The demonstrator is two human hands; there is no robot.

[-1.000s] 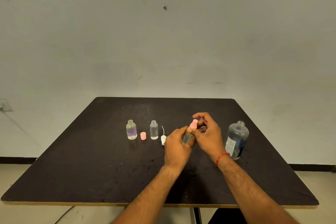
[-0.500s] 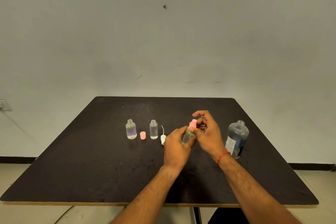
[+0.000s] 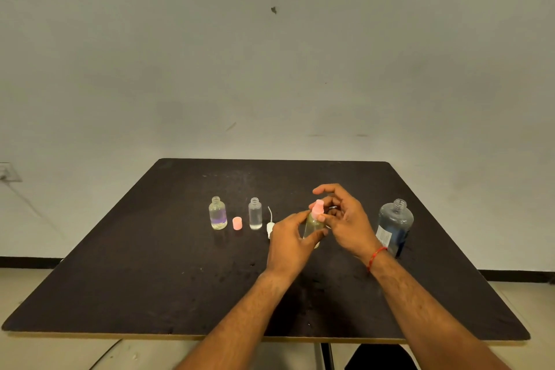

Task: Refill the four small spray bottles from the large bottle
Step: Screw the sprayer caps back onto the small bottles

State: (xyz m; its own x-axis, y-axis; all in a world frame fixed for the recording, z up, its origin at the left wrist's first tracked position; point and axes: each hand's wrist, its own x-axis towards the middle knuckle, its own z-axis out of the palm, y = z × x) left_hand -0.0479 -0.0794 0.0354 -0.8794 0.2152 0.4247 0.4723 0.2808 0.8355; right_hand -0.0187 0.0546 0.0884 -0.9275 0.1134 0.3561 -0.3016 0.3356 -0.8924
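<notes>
Dark table (image 3: 150, 279), left hand (image 3: 289, 245) holds bottle (image 3: 312, 227), right hand (image 3: 348, 225) pinches cap (image 3: 317, 209)

Bare plain room, scuffed pale wall (image 3: 270, 69), dark table (image 3: 144, 285), power socket (image 3: 7, 172), floor skirting (image 3: 30, 261)

Bottle (image 3: 312, 223) base probably behind fingers (image 3: 316, 236)

Dark square table (image 3: 150, 279) against scuffed pale wall (image 3: 270, 69), beige floor (image 3: 30, 351)
</notes>
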